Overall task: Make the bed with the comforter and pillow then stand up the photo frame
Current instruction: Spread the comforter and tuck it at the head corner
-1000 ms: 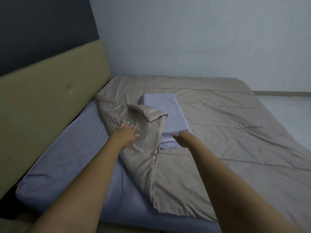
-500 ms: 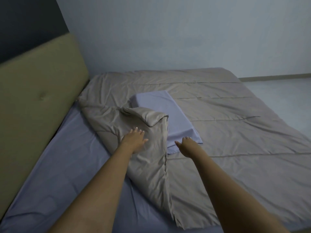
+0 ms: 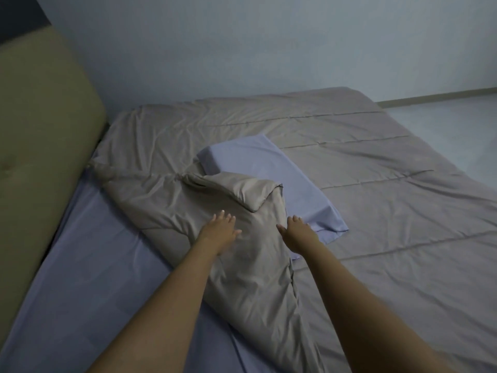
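Evidently unlabelled comforter, pillow, hands flat.

Lavender pillow lies atop taupe comforter, its corner apparently folded back.

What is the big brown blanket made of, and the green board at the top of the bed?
The comforter looks like smooth woven fabric with soft filling: it has a faint sheen, fine wrinkles, stitched lines across it and puffy folds. The exact fibre cannot be told. The headboard looks padded and covered in matte olive cloth, or maybe faux leather: its corner is rounded and a button dimple sinks into it.
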Tool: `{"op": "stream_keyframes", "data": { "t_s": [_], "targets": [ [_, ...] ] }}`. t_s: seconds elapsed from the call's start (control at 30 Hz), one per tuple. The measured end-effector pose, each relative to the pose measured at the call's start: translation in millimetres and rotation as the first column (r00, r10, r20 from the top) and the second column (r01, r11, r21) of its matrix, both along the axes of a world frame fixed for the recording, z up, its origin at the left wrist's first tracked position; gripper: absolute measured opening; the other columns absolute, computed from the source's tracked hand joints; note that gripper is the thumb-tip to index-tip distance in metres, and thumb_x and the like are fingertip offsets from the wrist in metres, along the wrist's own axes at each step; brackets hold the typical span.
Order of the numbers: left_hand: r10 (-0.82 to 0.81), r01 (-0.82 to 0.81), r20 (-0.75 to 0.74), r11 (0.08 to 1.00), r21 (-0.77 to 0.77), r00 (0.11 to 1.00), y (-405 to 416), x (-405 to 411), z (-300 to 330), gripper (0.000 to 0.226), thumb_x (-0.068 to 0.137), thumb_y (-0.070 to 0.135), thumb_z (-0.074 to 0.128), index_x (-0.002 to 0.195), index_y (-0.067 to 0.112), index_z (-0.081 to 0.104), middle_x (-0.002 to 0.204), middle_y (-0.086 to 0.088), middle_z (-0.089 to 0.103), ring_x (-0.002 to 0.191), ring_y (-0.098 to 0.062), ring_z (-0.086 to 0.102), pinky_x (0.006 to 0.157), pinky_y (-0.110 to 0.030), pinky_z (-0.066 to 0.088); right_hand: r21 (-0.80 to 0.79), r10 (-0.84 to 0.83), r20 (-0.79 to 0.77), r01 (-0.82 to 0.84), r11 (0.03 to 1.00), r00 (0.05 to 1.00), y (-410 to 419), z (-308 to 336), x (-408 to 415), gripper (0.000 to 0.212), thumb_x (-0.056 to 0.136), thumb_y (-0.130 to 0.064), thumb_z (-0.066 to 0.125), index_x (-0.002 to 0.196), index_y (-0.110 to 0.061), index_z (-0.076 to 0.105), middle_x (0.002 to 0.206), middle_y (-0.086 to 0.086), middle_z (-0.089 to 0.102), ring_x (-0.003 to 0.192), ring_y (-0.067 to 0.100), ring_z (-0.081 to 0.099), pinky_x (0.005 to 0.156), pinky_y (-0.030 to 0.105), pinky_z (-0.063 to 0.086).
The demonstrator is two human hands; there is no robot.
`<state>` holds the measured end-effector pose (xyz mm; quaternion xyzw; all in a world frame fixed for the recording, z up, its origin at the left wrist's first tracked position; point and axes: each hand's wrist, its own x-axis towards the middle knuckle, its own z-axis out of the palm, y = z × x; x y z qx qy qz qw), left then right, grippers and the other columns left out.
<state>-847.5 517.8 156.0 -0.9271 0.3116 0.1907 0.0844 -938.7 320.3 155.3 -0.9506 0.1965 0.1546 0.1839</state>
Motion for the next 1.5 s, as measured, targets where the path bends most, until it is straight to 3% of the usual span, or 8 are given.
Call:
{"op": "stream_keyframes", "data": {
  "t_s": [0.37,0.53,0.73,0.83,1.0,1.13,1.37,1.5],
  "targets": [
    [0.087,-0.061,0.104,0.971,-0.230,0.991,-86.0,104.1,-112.6,0.058,0.104,0.037,0.027,0.152,0.007,0.018,0.161,-0.007,0.013,0.149,-0.029,-0.001,0.119,-0.047,0.003,-0.021,-0.029,0.051,0.030,0.999,0.998,-43.2,-111.0,122.2,0.057,0.104,-0.033,0.023,0.150,0.000,0.016,0.158,0.018,0.013,0.147,0.031,0.011,0.118,0.042,0.014],
    [0.245,-0.163,0.163,0.902,-0.400,0.956,-137.1,140.7,-153.2,0.061,0.097,0.057,0.029,0.152,0.039,0.011,0.162,0.002,-0.009,0.146,-0.033,-0.019,0.109,-0.067,-0.005,0.008,-0.090,0.133,0.090,0.996,0.987,-48.2,-164.7,164.3,0.061,0.103,-0.034,0.026,0.152,-0.005,0.005,0.161,0.010,0.002,0.149,0.028,0.001,0.119,0.041,0.007],
    [0.267,-0.218,0.118,0.921,-0.324,0.956,-138.4,141.8,-215.0,0.070,0.091,0.052,0.001,0.152,0.027,0.023,0.161,-0.004,0.016,0.149,-0.027,0.004,0.117,-0.050,0.000,-0.057,-0.087,0.265,0.106,0.993,0.960,-31.5,-219.8,152.3,0.061,0.103,-0.037,0.022,0.152,-0.006,0.001,0.161,0.009,-0.003,0.149,0.022,-0.004,0.120,0.036,0.002],
    [0.202,-0.159,0.117,0.939,-0.305,0.972,-127.5,142.2,-197.7,0.056,0.102,0.040,0.023,0.153,0.015,0.021,0.160,-0.009,0.019,0.149,-0.026,0.010,0.118,-0.040,0.004,0.002,-0.077,0.263,0.079,0.997,0.962,-32.9,-207.9,150.3,0.061,0.103,-0.035,0.025,0.152,-0.006,0.004,0.161,0.009,-0.001,0.149,0.023,-0.003,0.120,0.038,0.004],
    [0.104,-0.076,0.112,0.970,-0.231,0.988,-52.3,99.8,-160.2,0.053,0.102,0.035,0.030,0.146,0.007,0.037,0.153,-0.012,0.035,0.144,-0.025,0.027,0.116,-0.035,0.020,0.170,-0.105,0.303,0.055,0.984,0.947,-17.8,-162.6,115.3,0.055,0.104,-0.030,0.028,0.152,-0.006,0.016,0.160,0.012,0.010,0.149,0.024,0.007,0.119,0.038,0.007],
    [-0.002,0.012,0.108,0.996,-0.089,0.994,68.1,39.2,-151.6,0.052,0.083,0.039,0.036,0.099,0.011,0.077,0.104,-0.007,0.074,0.100,-0.024,0.070,0.080,-0.035,0.057,0.120,-0.071,0.342,0.031,0.992,0.937,28.7,-125.3,79.3,0.054,0.104,-0.031,0.025,0.151,-0.005,0.018,0.160,0.011,0.013,0.149,0.024,0.007,0.119,0.040,0.007],
    [0.059,-0.058,-0.016,0.997,0.060,0.998,259.4,-95.9,-109.3,0.048,0.087,0.036,0.038,0.112,0.012,0.072,0.121,-0.008,0.067,0.110,-0.024,0.066,0.090,-0.036,0.053,0.060,0.293,0.188,-0.309,0.949,0.938,175.0,-99.5,29.5,0.057,0.104,-0.032,0.028,0.151,-0.003,0.016,0.160,0.012,0.010,0.149,0.025,0.006,0.119,0.038,0.005],
    [0.182,-0.150,-0.172,0.972,0.183,0.968,351.8,-170.9,-118.1,0.048,0.104,0.032,0.028,0.149,0.014,0.032,0.159,-0.005,0.023,0.146,-0.021,0.020,0.117,-0.034,0.013,0.102,0.519,0.088,-0.526,0.844,0.850,278.3,-106.5,-21.4,0.057,0.104,-0.034,0.026,0.151,-0.005,0.016,0.160,0.012,0.011,0.149,0.024,0.008,0.119,0.036,0.007]
  ]
}}
